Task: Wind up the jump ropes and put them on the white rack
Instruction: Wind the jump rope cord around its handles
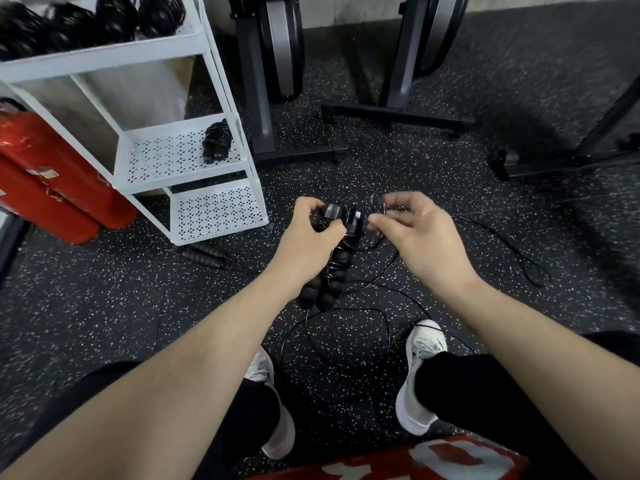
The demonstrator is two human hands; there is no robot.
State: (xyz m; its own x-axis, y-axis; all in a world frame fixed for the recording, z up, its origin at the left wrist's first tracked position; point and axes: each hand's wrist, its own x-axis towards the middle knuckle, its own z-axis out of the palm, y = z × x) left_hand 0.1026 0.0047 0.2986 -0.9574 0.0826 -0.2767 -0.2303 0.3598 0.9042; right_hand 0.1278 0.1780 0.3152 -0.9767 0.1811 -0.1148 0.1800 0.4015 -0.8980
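Both forearms reach forward: left hand [311, 230] grips handles [329, 271], right hand [419, 237] pinches cord [379, 206].

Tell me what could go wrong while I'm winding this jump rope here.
The loose cord loops on the floor between your shoes, so it may snag a foot as your right hand pulls it in. The coils around the handles in your left hand could slip off. Another rope lies beside the white rack, a possible trip hazard.
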